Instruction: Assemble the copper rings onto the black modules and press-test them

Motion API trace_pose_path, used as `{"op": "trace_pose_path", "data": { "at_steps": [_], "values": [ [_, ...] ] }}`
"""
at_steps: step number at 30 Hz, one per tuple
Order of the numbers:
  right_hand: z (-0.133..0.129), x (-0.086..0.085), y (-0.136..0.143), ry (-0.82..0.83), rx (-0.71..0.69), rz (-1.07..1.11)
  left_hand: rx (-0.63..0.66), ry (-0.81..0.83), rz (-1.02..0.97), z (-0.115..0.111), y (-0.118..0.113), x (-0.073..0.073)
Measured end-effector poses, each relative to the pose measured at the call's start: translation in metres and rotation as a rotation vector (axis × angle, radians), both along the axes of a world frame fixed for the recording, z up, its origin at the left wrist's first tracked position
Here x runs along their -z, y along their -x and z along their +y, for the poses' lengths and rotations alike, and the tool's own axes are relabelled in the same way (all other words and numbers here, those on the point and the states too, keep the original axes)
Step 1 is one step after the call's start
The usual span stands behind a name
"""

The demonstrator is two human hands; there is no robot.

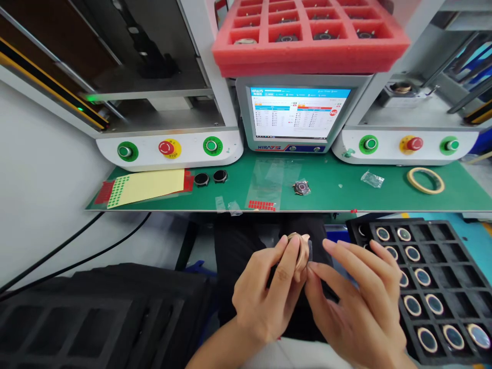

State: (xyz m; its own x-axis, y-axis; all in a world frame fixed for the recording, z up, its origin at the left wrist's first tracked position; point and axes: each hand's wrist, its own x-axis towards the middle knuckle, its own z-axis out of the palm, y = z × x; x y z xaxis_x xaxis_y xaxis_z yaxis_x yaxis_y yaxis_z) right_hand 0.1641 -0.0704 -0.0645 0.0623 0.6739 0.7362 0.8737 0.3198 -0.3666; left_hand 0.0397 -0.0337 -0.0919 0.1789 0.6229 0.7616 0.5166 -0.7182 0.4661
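Observation:
My left hand (265,289) is closed around a rose-gold watch case (303,253), holding it on edge above my lap. The fingers cover much of the case. A small piece of clear film (310,249) stands out from the case's right side. My right hand (355,294) pinches with thumb and index finger at the lower edge of that film, close against the case; its other fingers are spread. Beyond the hands, a watch case with its back showing (301,187) lies on the green bench (323,200).
At right is a black tray (457,279) with round watch parts. Two dark watch cases (202,179), a sticker sheet (148,187), clear film scraps (234,208) and a tape roll (425,180) lie on the bench. A monitor (294,113) stands behind, under red foam trays (311,56).

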Motion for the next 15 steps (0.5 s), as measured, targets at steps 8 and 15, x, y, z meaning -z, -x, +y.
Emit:
{"op": "trace_pose_path", "data": {
  "at_steps": [8,15],
  "values": [
    [0.003,0.005,0.005,0.044,-0.102,0.267,0.009,-0.029,0.019,-0.001,-0.002,0.001],
    [-0.001,0.017,0.017,0.062,-0.058,0.573,-0.004,-0.024,0.048,-0.004,-0.006,0.002]
  ]
}}
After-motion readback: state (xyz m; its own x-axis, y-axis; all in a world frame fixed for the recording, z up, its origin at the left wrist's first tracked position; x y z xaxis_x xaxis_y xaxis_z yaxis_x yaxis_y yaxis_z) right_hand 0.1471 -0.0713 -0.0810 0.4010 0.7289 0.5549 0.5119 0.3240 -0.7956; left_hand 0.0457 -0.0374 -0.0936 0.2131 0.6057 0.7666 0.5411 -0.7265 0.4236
